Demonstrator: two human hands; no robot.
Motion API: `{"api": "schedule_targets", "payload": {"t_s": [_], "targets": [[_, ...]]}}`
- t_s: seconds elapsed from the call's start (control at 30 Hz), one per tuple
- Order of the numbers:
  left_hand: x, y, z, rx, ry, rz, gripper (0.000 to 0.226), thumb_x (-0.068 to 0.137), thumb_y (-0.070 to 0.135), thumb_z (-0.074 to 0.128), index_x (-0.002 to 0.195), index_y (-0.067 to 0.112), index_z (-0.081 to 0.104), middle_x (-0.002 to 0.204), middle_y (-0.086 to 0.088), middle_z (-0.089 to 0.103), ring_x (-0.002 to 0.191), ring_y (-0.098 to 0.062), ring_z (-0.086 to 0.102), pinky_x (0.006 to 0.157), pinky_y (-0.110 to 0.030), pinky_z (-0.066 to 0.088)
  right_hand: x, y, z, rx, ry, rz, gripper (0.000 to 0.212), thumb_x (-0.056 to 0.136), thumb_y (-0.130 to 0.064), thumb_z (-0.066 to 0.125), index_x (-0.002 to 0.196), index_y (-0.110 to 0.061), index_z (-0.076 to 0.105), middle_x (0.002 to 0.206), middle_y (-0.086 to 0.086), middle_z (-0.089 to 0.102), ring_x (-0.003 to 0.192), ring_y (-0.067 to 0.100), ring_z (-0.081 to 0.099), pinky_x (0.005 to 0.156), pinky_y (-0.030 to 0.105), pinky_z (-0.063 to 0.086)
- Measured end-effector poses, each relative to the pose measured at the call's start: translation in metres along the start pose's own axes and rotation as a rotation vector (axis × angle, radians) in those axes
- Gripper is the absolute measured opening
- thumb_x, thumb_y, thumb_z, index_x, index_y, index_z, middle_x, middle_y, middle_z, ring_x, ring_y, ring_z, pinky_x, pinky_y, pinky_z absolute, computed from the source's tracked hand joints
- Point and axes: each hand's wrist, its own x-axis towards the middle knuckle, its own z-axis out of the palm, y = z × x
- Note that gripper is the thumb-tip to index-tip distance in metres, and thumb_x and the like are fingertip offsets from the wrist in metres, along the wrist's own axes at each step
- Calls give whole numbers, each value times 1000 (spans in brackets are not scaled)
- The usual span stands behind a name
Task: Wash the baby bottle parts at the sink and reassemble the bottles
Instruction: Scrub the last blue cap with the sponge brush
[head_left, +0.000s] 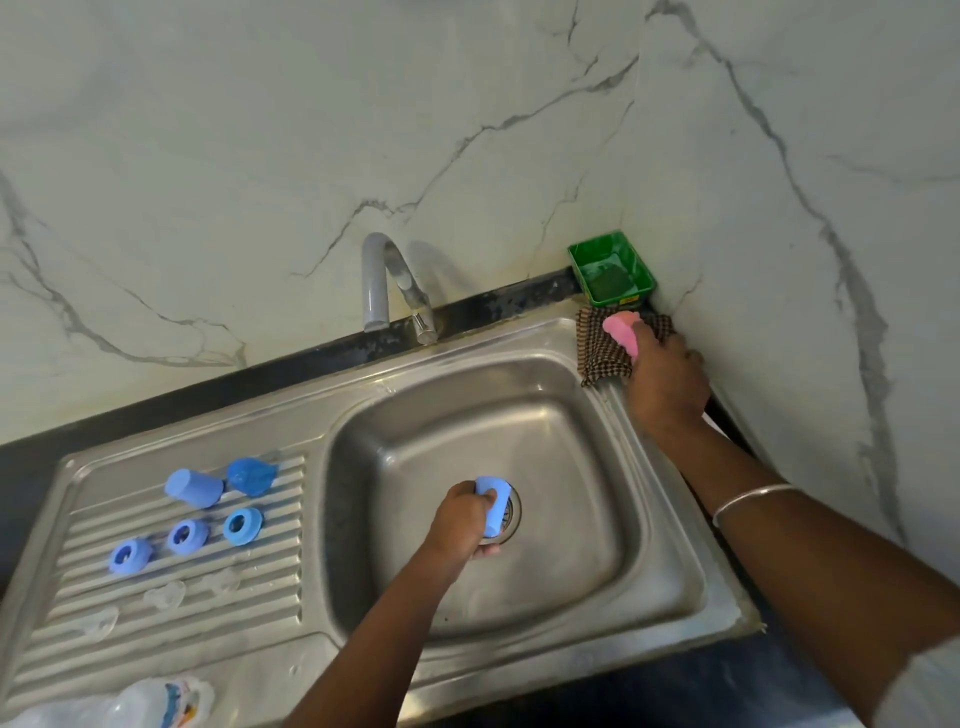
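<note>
A blue bottle cap sits gripped in the left hand over the sink's drain. The right hand holds a pink sponge on a checked cloth at the sink's far right corner, beside a green tray. Another cap and three blue collar rings lie on the drainboard.

We can read no text anywhere. The green tray carries a small yellow label on its front wall, but its print is too small for us to make out. The clear bottle at the near left shows a blue and orange printed pattern, blurred, with no letters or numbers we can tell.
</note>
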Motion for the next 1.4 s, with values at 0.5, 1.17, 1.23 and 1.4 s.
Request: {"api": "schedule_targets", "payload": {"t_s": [0.5,1.17,1.23,1.4], "targets": [[-17,-9,-25,-473,1,56,25,100,39,47,103,16,58,80,-5,61,43,-8,57,56,-26,32,-125,-69,6,214,-148,-334,69,96,-25,47,153,-45,13,123,12,47,82,33,63,67,37,50],[-47,-12,-81,-1206,-170,40,43,105,41,43,94,5,64,64,-10,67,56,-21,63,49,-25,53,-242,-138,1,327,-286,-617,60,100,-25,47,151,-51,26,102,-8,46,79,19,59,60,33,45],[-45,-14,-90,-1173,-191,27,47,104,45,42,92,4,63,72,-12,63,63,-24,59,54,-28,51,-249,-135,2,332,-266,-643,58,100,-26,49,150,-50,30,99,-10,46,78,18,57,58,31,41],[-46,-32,-85,-1048,-170,26,37,105,43,40,102,13,60,83,-8,65,70,-22,59,63,-31,44,-239,-147,0,325,-227,-547,55,101,-26,48,150,-47,34,103,-7,51,88,18,60,70,33,48]]}}
